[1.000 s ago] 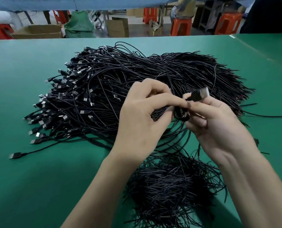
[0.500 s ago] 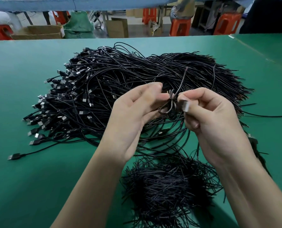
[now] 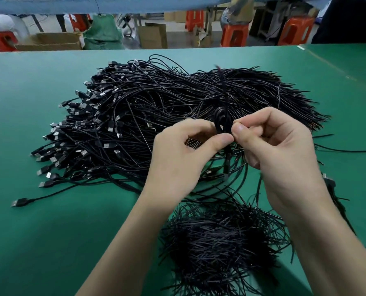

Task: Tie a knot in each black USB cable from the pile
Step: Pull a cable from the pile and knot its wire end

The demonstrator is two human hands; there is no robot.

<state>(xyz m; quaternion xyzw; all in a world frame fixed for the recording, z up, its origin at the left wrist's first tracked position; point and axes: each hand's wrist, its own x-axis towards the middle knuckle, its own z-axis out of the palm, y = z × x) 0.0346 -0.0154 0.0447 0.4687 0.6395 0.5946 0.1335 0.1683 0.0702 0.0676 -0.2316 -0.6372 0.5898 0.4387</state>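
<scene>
The black USB cable (image 3: 220,121) was looped between the hands, the small loop just above the meeting thumb tips. One end ran up toward twelve o'clock and the other hung toward six. The left hand (image 3: 184,154) pinched it between thumb and forefinger from nine o'clock. The right hand (image 3: 280,150) pinched it from three, its other fingers curled. The large pile (image 3: 156,112) lay at twelve on the green table (image 3: 49,231), and a smaller heap (image 3: 220,244) at six.

A looped cable (image 3: 221,119) is pinched between the left hand (image 3: 177,161) and the right hand (image 3: 282,154), over the pile (image 3: 148,107). A smaller heap (image 3: 220,242) is seen nearer, on the green table (image 3: 49,231).
</scene>
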